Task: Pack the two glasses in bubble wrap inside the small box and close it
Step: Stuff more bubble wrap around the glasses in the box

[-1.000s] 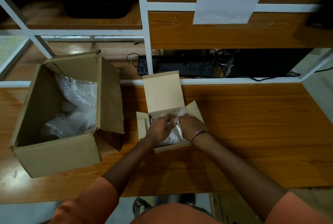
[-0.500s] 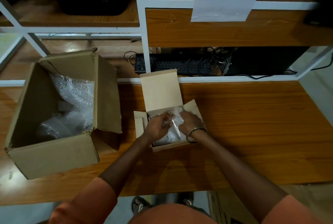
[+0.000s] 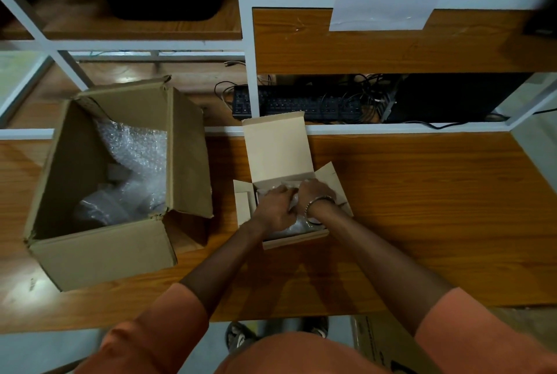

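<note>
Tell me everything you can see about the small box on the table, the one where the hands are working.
The small box looks like light brown cardboard and stands open on the wooden table, right of the large carton. Its lid stands up at the far side, and side flaps spread to the left and right. Bubble wrap fills the inside. The left hand and right hand press down on the wrap inside it. The glasses themselves cannot be made out.
</note>
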The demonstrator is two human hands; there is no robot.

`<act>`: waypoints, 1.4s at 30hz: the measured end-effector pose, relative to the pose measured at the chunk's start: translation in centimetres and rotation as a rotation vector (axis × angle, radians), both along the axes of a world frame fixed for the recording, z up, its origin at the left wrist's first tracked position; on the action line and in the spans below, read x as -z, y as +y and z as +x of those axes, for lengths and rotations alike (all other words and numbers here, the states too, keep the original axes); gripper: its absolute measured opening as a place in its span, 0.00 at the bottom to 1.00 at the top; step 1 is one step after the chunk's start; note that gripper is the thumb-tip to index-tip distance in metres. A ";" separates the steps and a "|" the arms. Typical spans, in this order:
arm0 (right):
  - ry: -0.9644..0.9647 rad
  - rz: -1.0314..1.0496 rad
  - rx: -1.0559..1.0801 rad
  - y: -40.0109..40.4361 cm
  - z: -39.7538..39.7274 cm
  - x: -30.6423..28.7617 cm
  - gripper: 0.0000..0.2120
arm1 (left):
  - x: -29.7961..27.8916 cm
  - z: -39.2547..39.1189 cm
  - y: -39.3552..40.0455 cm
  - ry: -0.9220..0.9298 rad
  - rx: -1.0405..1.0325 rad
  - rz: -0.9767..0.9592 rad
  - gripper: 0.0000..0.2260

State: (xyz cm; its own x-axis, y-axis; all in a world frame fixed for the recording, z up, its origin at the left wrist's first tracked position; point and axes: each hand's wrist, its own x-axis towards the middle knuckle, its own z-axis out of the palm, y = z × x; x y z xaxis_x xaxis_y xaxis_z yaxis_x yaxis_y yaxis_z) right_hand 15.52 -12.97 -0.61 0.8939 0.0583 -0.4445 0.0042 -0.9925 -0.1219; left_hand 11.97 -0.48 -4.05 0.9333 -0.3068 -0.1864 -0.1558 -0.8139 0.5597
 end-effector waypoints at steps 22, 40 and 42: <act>0.013 0.211 0.142 -1.9 -3.7 -0.4 0.38 | -1.1 4.9 -0.7 0.125 0.299 0.180 0.27; -0.017 -0.005 -0.063 -2.6 -2.7 -3.5 0.23 | -0.6 5.5 0.9 0.246 0.248 0.127 0.39; 0.031 -0.012 -0.106 -2.8 -2.6 -3.3 0.23 | -1.0 5.8 1.5 0.309 0.308 0.128 0.46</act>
